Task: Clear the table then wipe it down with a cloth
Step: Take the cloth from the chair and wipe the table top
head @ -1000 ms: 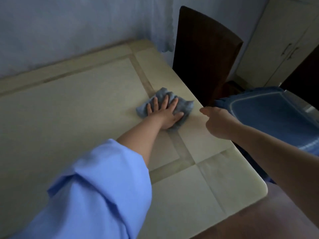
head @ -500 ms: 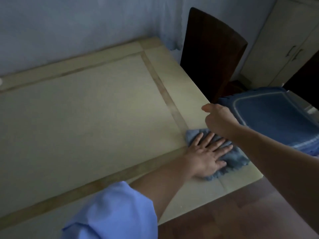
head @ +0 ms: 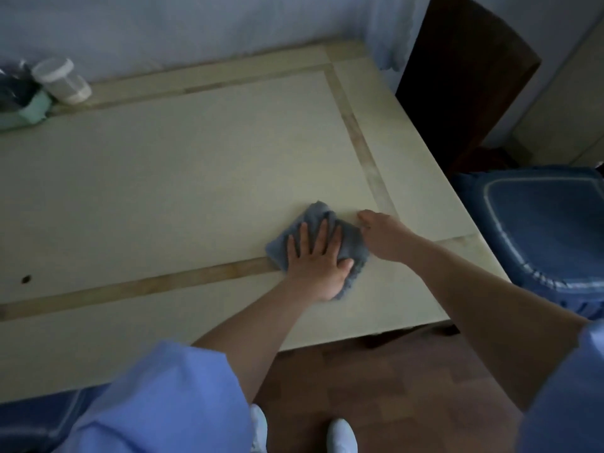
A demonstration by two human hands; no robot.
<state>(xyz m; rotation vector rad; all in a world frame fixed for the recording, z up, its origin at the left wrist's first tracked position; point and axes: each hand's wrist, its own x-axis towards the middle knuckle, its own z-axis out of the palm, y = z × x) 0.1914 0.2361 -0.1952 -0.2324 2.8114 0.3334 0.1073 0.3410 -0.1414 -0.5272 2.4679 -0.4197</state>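
The soft, limp grey-blue terry cloth (head: 318, 212) has slid inward, pressed mid-cloth by the flat left hand (head: 315, 259); the right hand (head: 384, 237) hides its fingers.

- Cream tabletop (head: 163, 174) with tan inlaid strips framing its centre panel.
- Pale blue-grey wall (head: 196, 24) runs right behind the tabletop's far edge.
- Dark brown wooden chair back (head: 464, 76) stands at the far right corner.
- Blue seat cushion (head: 539, 223) with pale piping sits just beside the right edge.
- Cream cabinet (head: 562, 119) stands beyond the chair, at the right.
- Reddish-brown wood-pattern floor (head: 392, 387) shows below the near edge.
- Light is dim and soft, with no sharp shadows.
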